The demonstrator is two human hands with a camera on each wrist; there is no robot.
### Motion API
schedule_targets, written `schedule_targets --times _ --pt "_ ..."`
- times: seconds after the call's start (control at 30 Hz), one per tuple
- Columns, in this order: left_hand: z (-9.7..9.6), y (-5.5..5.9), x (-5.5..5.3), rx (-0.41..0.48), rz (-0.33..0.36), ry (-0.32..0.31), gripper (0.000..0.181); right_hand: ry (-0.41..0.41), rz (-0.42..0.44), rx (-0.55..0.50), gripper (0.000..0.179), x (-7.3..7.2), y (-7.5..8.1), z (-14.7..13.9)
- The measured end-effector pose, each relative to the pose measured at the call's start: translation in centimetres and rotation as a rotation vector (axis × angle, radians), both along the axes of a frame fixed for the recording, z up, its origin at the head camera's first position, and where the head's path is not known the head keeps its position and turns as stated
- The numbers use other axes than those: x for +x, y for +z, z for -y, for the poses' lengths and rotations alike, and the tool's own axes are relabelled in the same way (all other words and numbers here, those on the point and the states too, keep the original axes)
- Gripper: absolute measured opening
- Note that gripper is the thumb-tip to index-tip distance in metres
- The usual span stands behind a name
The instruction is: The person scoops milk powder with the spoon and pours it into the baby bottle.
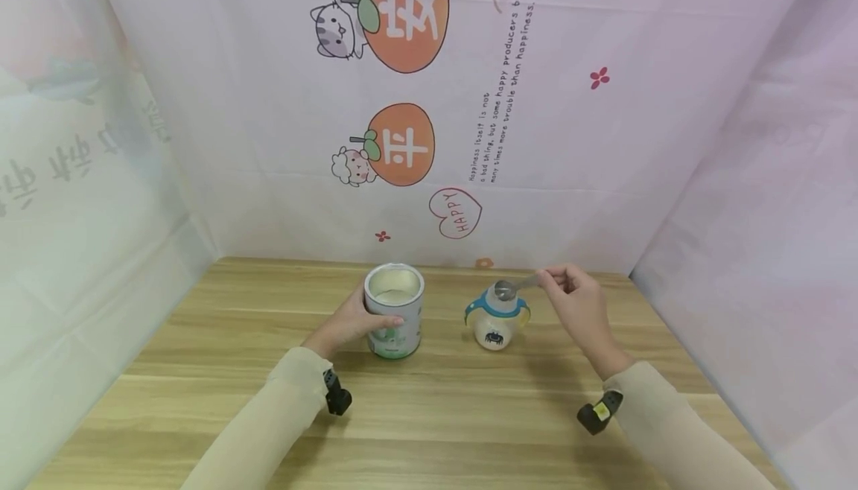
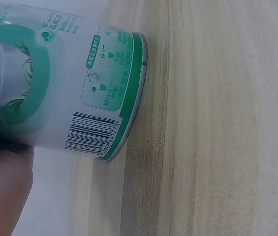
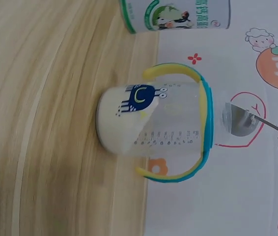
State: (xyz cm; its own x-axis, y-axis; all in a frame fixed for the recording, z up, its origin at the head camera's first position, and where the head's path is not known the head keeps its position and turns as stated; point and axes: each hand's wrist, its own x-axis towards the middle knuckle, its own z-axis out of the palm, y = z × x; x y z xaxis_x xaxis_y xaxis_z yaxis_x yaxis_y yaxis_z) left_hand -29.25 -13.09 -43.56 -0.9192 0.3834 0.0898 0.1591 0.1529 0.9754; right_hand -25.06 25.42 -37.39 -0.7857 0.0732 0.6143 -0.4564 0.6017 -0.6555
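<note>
My left hand (image 1: pixel 351 322) grips the side of an open milk powder can (image 1: pixel 402 335), thumb across its front. Pale powder shows inside the can, which stands upright on the table; its green label and barcode fill much of the left wrist view. A metal spoon (image 1: pixel 528 282) is pinched by its handle in my right hand (image 1: pixel 579 310). The spoon's bowl (image 3: pixel 243 121) is at the mouth of a clear baby bottle (image 3: pixel 173 115) with blue and yellow handles. White powder lies sloped inside the bottle, which has a dark blue cartoon print.
The wooden table (image 1: pixel 429 415) ends at a printed white cloth wall (image 1: pixel 570 140) close behind the can and bottle. Cloth walls also stand left and right. Fine specks of powder (image 2: pixel 149 132) lie on the wood near the can's base.
</note>
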Motion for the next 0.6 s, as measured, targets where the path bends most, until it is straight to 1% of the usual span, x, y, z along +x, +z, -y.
schedule_targets --times 0.13,0.27,0.4,0.6 --pt "-0.1 0.1 0.1 0.011 -0.01 -0.004 0.098 -0.025 0.147 -0.129 0.035 0.0 0.5 -0.1" --pt "-0.1 0.2 0.1 0.005 -0.021 -0.002 0.097 -0.024 0.241 -0.24 0.041 0.0 0.8 -0.2" --pt "-0.1 0.2 0.2 0.01 -0.021 -0.005 0.097 -0.018 0.295 -0.31 0.042 0.0 1.1 -0.2" --pt "-0.1 0.2 0.3 0.017 -0.02 0.001 0.097 -0.001 0.343 -0.419 0.031 -0.4 1.1 0.3"
